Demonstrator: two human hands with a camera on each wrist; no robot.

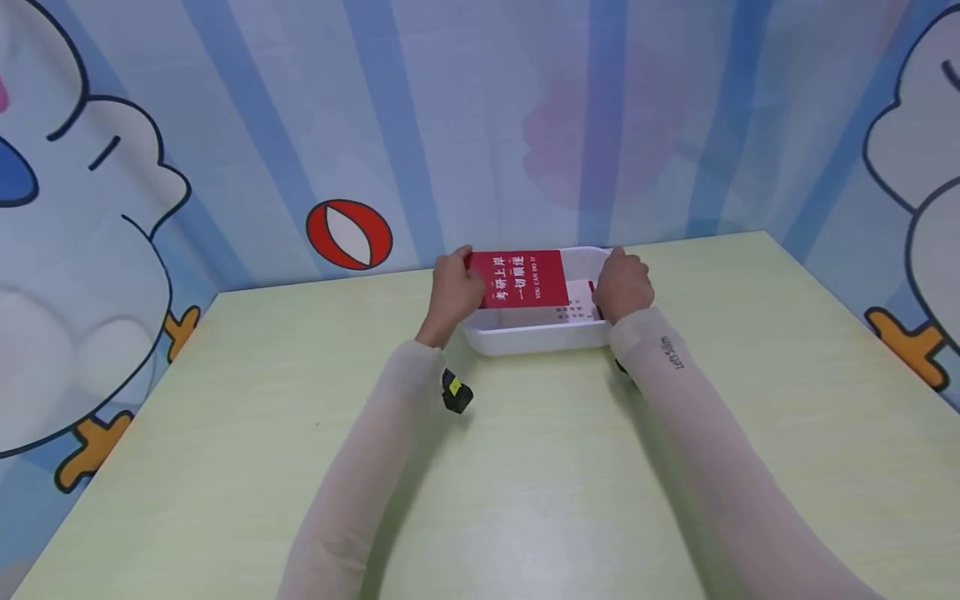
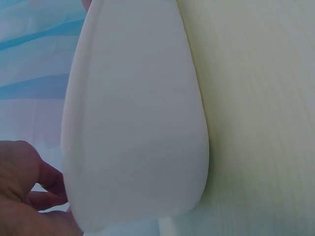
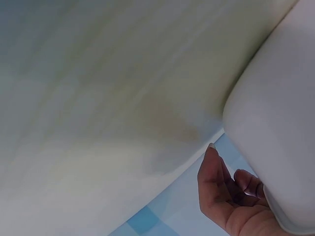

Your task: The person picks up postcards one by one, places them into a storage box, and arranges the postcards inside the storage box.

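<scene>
I am looking down on a pale yellow-green counter [image 1: 525,467] with a smooth, faintly ribbed top, set in a corner of walls printed with blue stripes, white cartoon birds and a red-and-white ball [image 1: 348,234]. At the far edge, close to the back wall, sits a white plastic tray [image 1: 536,337], shallow, with rounded corners and a matt, smooth wall. Its long axis runs left to right across my view.

Lying in the tray is a red card [image 1: 525,278] with white printed characters, flat and rectangular; its long side also runs left to right, and the lines of text run along its short side. It covers the tray's left part, and a white printed sheet [image 1: 577,304] shows beside it on the right.

My left hand [image 1: 453,292] is curled round the left end, fingers over the red card's edge. My right hand [image 1: 622,285] is curled at the tray's right end; from the wrist view its fingers [image 3: 246,184] bend beside the tray wall, but I cannot tell whether they actually grip it. Both forearms wear thin, pale sleeves [image 1: 675,400].
</scene>
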